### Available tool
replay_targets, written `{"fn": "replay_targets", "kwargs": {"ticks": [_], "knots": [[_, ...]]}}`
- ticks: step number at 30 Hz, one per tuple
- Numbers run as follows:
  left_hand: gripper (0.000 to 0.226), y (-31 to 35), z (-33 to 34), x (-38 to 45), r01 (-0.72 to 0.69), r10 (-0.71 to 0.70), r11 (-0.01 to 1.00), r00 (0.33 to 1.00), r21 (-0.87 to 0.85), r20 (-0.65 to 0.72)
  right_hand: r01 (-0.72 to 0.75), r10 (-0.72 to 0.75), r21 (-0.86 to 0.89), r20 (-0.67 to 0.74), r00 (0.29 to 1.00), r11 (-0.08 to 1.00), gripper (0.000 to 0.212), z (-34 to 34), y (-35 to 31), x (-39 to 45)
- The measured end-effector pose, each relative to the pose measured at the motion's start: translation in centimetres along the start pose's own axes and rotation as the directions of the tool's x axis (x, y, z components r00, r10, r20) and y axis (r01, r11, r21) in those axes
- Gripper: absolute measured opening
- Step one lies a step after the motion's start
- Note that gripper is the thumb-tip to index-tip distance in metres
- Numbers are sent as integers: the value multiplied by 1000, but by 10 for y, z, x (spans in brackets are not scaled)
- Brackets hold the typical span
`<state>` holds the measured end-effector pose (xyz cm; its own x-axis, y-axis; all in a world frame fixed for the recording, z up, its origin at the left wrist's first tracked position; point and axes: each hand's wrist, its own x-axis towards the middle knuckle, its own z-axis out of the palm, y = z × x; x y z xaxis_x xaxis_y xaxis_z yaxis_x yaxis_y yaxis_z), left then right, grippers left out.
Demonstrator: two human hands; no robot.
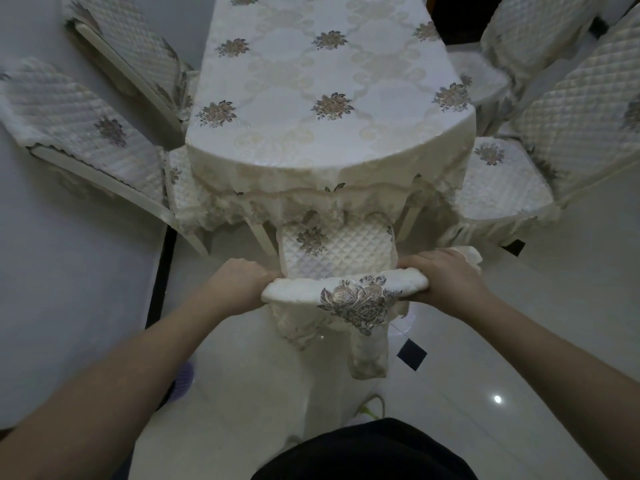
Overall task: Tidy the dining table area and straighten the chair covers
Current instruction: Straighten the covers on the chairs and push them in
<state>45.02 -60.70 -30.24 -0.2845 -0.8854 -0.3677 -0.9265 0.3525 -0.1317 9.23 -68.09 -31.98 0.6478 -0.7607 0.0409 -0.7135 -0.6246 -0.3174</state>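
A chair stands tucked under the near end of the dining table (329, 98). Its cream backrest cover (346, 292) bears an embroidered flower and drapes down the back. My left hand (239, 282) grips the cover's left top corner. At the opposite corner my right hand (446, 275) is closed on the cover, with some fabric bunched behind it. The quilted seat cushion (339, 251) shows between my hands, partly under the tablecloth's lace fringe.
Two quilted covered chairs (83, 119) stand at the left of the table and two more (561, 109) at the right. A glossy white tiled floor (519, 341) with dark inserts lies around me. A purple slipper (183, 375) sits by my left arm.
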Motion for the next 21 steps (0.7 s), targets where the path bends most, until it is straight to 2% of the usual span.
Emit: {"fn": "replay_targets", "kwargs": {"ticks": [1, 3, 8, 11, 15, 21], "knots": [[23, 0, 1, 0, 5, -5, 1000, 1000, 3, -7, 22, -21, 6, -75, 997, 1000, 56, 3, 0, -2], [23, -2, 2, 1, 22, -22, 1000, 1000, -6, -17, 29, -26, 25, -137, 990, 999, 55, 7, 2, -3], [25, -9, -2, 5, 51, -57, 995, 996, -90, -66, 30, -28, 6, -169, 985, 1000, 52, 4, 6, 6], [24, -12, -7, 7, 73, -76, 992, 997, -104, -32, 30, -23, 29, -191, 981, 999, 54, 3, 6, 10], [19, -9, -16, 10, 70, -71, 996, 997, -62, -9, 32, -23, 30, -254, 967, 999, 55, 7, 7, 10], [24, -20, -20, 25, 88, -90, 996, 992, -16, -87, -27, 38, 39, -290, 956, 999, 52, 30, 9, -1]]}}
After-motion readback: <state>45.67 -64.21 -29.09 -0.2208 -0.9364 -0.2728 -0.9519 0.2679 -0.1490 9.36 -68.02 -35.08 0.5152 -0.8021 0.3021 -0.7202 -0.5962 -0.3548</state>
